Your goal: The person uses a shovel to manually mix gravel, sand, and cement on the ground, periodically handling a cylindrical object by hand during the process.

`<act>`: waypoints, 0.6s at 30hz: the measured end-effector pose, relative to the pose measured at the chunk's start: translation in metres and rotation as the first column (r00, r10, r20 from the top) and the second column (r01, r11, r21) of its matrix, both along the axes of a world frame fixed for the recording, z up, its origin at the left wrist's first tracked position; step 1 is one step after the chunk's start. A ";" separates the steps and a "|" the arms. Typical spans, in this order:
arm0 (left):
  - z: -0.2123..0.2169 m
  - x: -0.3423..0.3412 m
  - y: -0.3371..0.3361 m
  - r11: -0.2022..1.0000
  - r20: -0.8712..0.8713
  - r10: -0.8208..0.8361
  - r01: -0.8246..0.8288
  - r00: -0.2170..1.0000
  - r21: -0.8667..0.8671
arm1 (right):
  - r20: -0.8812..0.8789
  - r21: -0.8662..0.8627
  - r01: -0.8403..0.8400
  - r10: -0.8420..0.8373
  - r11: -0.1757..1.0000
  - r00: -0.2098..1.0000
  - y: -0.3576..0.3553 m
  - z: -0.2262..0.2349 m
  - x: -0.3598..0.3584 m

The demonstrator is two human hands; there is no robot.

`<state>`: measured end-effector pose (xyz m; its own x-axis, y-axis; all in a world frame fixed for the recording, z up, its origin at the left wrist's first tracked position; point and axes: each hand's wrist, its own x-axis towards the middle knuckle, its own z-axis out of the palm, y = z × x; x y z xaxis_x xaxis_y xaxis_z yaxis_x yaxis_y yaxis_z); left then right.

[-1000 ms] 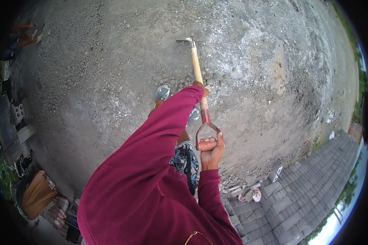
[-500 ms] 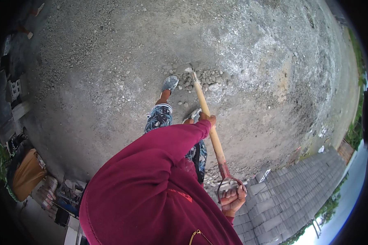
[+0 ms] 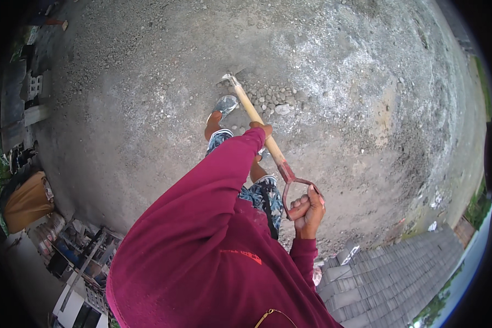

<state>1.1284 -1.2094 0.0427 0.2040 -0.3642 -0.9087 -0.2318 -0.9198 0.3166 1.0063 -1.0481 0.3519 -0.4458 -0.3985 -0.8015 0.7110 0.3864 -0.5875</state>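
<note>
A shovel (image 3: 275, 151) with a pale wooden shaft and a reddish D-shaped handle slants across the ground in front of me. My left hand (image 3: 262, 129) is closed round the middle of the shaft. At the near end, my right hand (image 3: 310, 212) grips the crossbar of the D-handle, its thumb pointing up. The shovel's far end lies by a small heap of rounded stones (image 3: 273, 99); its blade is hard to make out against the grey ground. My left shoe (image 3: 224, 105), grey with dust, stands just left of the stones.
Grey gravelly ground (image 3: 147, 104) with whitish patches spreads all round. Stacked grey blocks (image 3: 388, 273) stand at the lower right. At the left lie an orange-brown cover (image 3: 27, 203), sacks and mixed clutter. Part of another person's leg (image 3: 54, 22) shows at the far upper left.
The shovel has moved forward and to the left, its far end past the stones' left side. My right hand has come forward with the handle; my left hand has shifted slightly forward and left.
</note>
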 end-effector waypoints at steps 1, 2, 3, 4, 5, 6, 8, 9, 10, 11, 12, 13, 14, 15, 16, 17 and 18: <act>0.019 -0.048 0.035 0.997 -0.067 0.047 -0.043 0.997 0.058 | -0.063 0.068 0.050 -0.045 0.996 0.997 0.034 0.007 -0.023; 0.027 -0.069 0.063 0.998 -0.094 -0.004 0.010 0.996 0.062 | -0.086 0.077 0.082 -0.076 0.994 0.993 0.058 0.018 -0.037; 0.037 -0.088 0.085 0.994 -0.178 0.001 0.019 0.984 0.111 | -0.103 0.082 0.122 -0.113 0.989 0.988 0.080 0.028 -0.048; 0.047 -0.102 0.107 0.989 -0.175 -0.056 0.078 0.983 0.122 | -0.098 0.081 0.140 -0.132 0.987 0.986 0.100 0.039 -0.059; 0.068 -0.122 0.128 0.978 -0.189 -0.131 0.157 0.973 0.135 | -0.140 0.093 0.172 -0.158 0.981 0.977 0.122 0.055 -0.069; 0.086 -0.133 0.145 0.967 -0.185 -0.184 0.211 0.965 0.140 | -0.166 0.101 0.183 -0.164 0.978 0.972 0.137 0.065 -0.077; 0.076 -0.131 0.168 0.981 -0.191 -0.158 0.176 0.969 0.081 | -0.163 0.066 0.167 -0.154 0.984 0.975 0.154 0.077 -0.086; 0.074 -0.132 0.175 0.987 -0.232 -0.122 0.142 0.965 0.071 | -0.184 0.049 0.150 -0.139 0.987 0.973 0.160 0.081 -0.087; 0.083 -0.136 0.177 0.990 -0.295 -0.091 0.118 0.951 0.078 | -0.213 0.031 0.191 -0.180 0.981 0.960 0.164 0.086 -0.088; 0.092 -0.141 0.179 0.990 -0.347 -0.069 0.106 0.935 0.088 | -0.225 0.031 0.231 -0.218 0.972 0.950 0.169 0.091 -0.089; 0.101 -0.144 0.179 0.992 -0.372 -0.056 0.095 0.926 0.087 | -0.263 0.010 0.244 -0.233 0.970 0.936 0.170 0.096 -0.089; 0.108 -0.149 0.175 0.992 -0.381 -0.070 0.105 0.922 0.072 | -0.302 -0.010 0.256 -0.247 0.967 0.921 0.170 0.099 -0.090; 0.115 -0.158 0.171 0.992 -0.379 -0.091 0.118 0.921 0.048 | -0.319 -0.043 0.287 -0.285 0.957 0.904 0.173 0.099 -0.089; 0.122 -0.167 0.167 0.991 -0.378 -0.109 0.128 0.919 0.025 | -0.326 -0.046 0.304 -0.302 0.952 0.896 0.178 0.098 -0.090; 0.129 -0.176 0.161 0.991 -0.371 -0.128 0.130 0.920 -0.018 | -0.336 -0.047 0.336 -0.332 0.941 0.882 0.185 0.096 -0.090; 0.134 -0.185 0.155 0.988 -0.380 -0.147 0.152 0.913 -0.017 | -0.347 -0.048 0.369 -0.362 0.928 0.865 0.187 0.096 -0.088; 0.149 -0.199 0.147 0.955 -0.342 -0.295 0.290 0.892 -0.069 | -0.355 -0.033 0.406 -0.390 0.913 0.849 0.186 0.098 -0.084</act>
